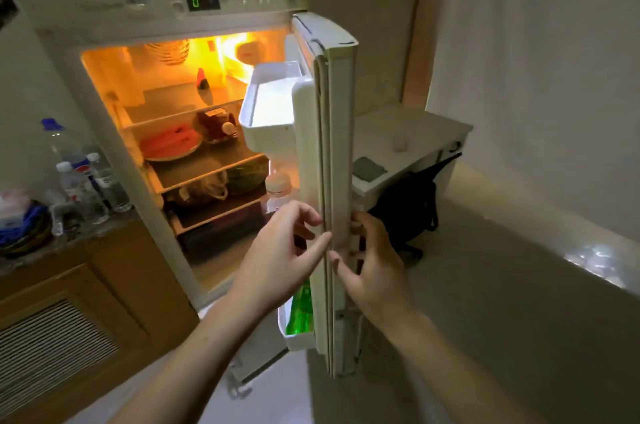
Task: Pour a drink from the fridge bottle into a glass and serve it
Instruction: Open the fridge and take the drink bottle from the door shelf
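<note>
Nearest me, both bare forearms reached up from the bottom of the view toward the open white fridge door. My left hand sat on the door's inner side, fingers loosely spread and curled, the forefinger laid against the rubber seal; it gripped nothing that I could see. My right hand was on the outer edge, fingers hooked round it and partly hidden behind the door, so it steadied the door rather than pinching anything.

Just beyond the left hand stood the clear plastic bottle with a pale cap in the door rack, its lower body hidden by my fingers. I judged it the one to take: light if part-empty, cold and likely slick with condensation, thin-walled and apt to buckle, so I would grip round the shoulder below the cap. Lower in the door sat a bright green plastic bottle in the bottom white shelf.

Farther in, the lit fridge interior held dishes, and I saw no glass
</note>
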